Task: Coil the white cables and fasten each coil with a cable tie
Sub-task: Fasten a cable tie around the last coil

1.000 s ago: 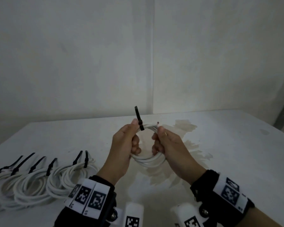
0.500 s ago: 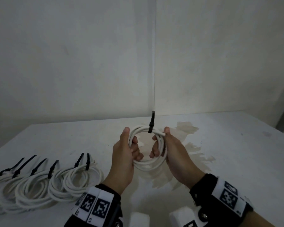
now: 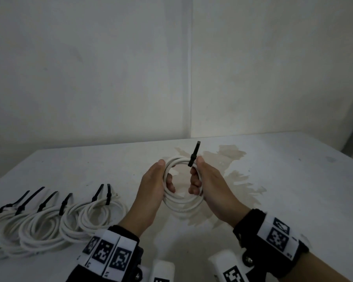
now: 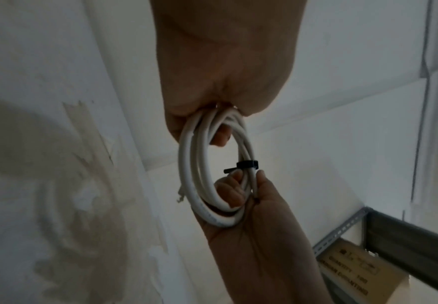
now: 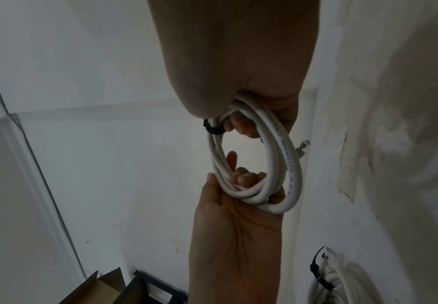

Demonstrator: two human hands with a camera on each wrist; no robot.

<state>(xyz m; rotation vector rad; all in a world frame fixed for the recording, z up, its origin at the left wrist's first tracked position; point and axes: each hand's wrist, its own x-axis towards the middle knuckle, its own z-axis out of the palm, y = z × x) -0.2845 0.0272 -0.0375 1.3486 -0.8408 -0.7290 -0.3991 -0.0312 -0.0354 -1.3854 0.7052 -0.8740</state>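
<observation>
A coil of white cable (image 3: 181,202) hangs between both hands above the white table (image 3: 293,190). My left hand (image 3: 155,184) grips the coil's left side, fingers curled through the loop. My right hand (image 3: 208,184) grips the right side just below a black cable tie (image 3: 193,155) that wraps the strands, its tail pointing up. The left wrist view shows the tie (image 4: 246,165) around the coil (image 4: 194,174) above the right hand's fingertips. In the right wrist view the coil (image 5: 285,164) runs from my right palm to the left hand (image 5: 238,205).
Several tied white coils (image 3: 49,220) with black ties lie in a row on the table at the left. A brownish stain (image 3: 232,180) marks the table under the hands. Grey walls stand close behind. Metal shelving and a cardboard box (image 4: 355,271) lie off the table's right.
The hands have spread apart to opposite sides of the coil. The tie's tail now stands upright near the right thumb instead of at the left thumb. The coil is held more open.
</observation>
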